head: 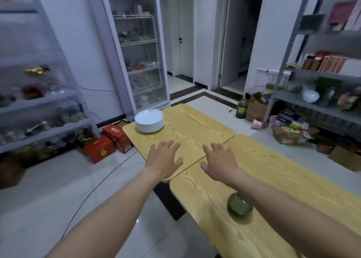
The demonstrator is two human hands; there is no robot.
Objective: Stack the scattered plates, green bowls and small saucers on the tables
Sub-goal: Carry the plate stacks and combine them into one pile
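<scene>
A stack of several white plates (149, 120) stands at the far left corner of the far wooden table (195, 125). A green bowl (239, 205) sits on the near wooden table (273, 170), partly hidden under my right forearm. My left hand (165, 159) hovers palm down with fingers spread over the near edge of the far table, holding nothing. My right hand (219, 160) is stretched out the same way, over the seam where the two tables meet. Both hands are well short of the plate stack.
A glass-door fridge (139, 48) stands behind the far table. Metal shelves (39, 101) line the left wall, with red boxes (109, 142) on the floor. More shelving (322, 78), cardboard boxes (256, 106) and a dark bottle (241, 109) crowd the right side. A cable runs across the tiled floor.
</scene>
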